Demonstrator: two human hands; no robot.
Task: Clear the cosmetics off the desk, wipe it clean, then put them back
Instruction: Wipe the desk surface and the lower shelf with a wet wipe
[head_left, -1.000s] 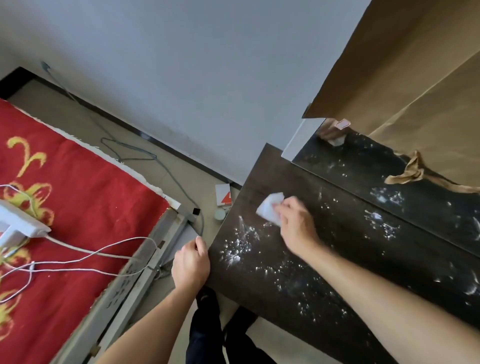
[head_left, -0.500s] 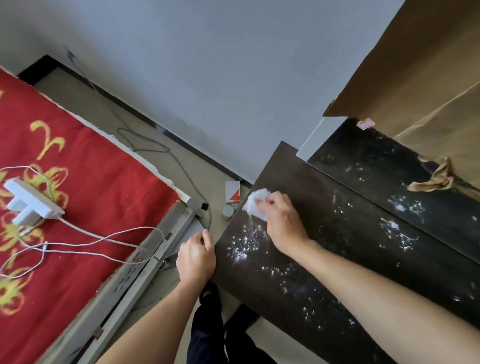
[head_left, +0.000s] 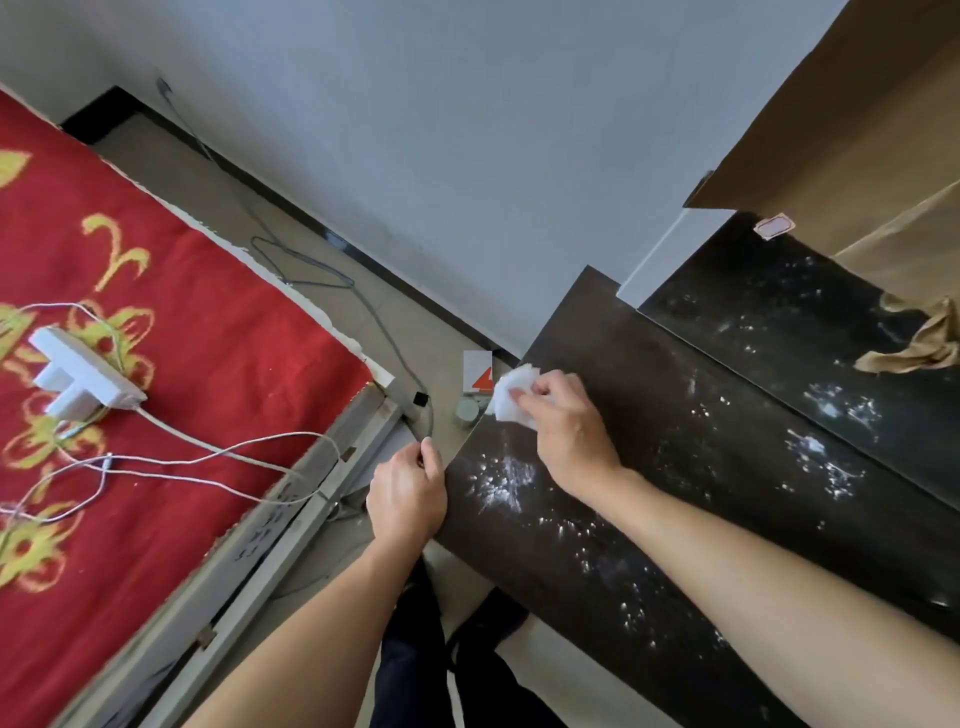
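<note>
The dark wooden desk (head_left: 691, 499) carries scattered white powder (head_left: 503, 480) near its left end and more flecks to the right. My right hand (head_left: 569, 423) presses a crumpled white tissue (head_left: 511, 397) on the desk's left edge. My left hand (head_left: 408, 493) is curled at the desk's near left corner, fingers closed, nothing visible in it. No cosmetics stand on the desk top.
A mirror (head_left: 810, 358) leans at the desk's back, partly covered by brown paper (head_left: 883, 171). On the floor by the wall lie a white and red box (head_left: 478, 370) and a small round jar (head_left: 466, 410). A red patterned bed (head_left: 156, 374) holds a white power strip (head_left: 83, 376) and cables.
My right hand has slid the tissue leftward to the desk's left edge. The left hand stays at the near corner. The camera has shifted slightly.
</note>
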